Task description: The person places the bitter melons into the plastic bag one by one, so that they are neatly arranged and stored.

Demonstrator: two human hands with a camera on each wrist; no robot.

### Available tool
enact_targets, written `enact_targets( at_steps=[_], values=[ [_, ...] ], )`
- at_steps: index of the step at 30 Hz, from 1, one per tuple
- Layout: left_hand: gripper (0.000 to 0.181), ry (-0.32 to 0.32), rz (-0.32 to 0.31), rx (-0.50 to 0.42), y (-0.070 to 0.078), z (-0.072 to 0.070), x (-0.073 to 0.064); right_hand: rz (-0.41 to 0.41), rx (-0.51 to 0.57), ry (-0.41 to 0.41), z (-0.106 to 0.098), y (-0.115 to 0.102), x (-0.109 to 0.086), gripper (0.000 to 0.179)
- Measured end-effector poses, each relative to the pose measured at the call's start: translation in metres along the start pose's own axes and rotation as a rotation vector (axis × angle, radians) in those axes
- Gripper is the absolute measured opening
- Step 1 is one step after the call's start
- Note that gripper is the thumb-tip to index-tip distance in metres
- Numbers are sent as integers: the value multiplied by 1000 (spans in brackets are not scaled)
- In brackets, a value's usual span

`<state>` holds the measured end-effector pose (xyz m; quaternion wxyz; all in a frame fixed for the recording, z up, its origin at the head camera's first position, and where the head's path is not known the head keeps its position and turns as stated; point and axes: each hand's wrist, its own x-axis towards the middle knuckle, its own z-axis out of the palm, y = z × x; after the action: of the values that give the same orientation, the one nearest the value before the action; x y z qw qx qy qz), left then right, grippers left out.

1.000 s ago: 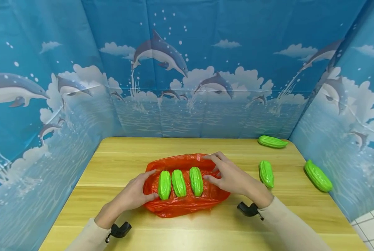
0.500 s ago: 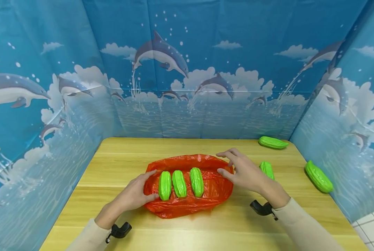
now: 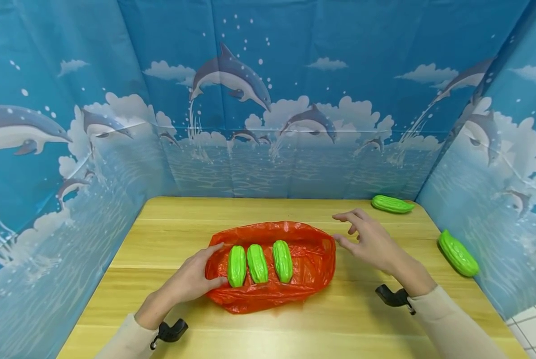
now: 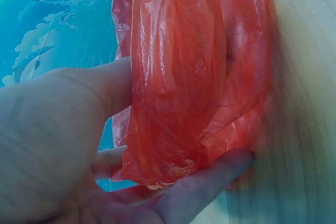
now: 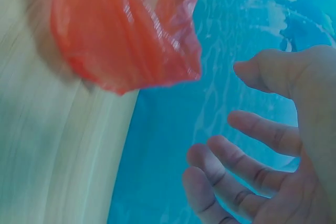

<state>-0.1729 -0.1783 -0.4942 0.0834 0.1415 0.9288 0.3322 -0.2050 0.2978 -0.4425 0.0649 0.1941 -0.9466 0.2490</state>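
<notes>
Where hands (image 3: 191,274) (image 3: 371,242) are apart, red bag (image 3: 270,296) between

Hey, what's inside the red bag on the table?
Three green gourds lie side by side inside the red bag, with bare red plastic to their right. Their undersides, and the bag's bottom beneath them, are covered and can't be seen.

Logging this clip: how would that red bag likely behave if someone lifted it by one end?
The red bag would probably be floppy, judging by its thin, creased, see-through film. Lifted by one end, it may sag and tip, since three green pieces lie in its open middle. Its glossy surface suggests it could be slippery.
</notes>
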Motion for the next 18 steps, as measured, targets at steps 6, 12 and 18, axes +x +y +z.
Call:
enact_targets(
  at_steps=[6,12,18],
  values=[
    [92,3,0,-4,0,0,-1,34,-28,15,-4,18,-3,49],
    [91,4,-7,-6,-1,0,0,51,-50,26,-8,39,-10,52],
    [91,3,0,-5,-3,1,1,94,-57,11,-10,60,-18,58]
  ],
)
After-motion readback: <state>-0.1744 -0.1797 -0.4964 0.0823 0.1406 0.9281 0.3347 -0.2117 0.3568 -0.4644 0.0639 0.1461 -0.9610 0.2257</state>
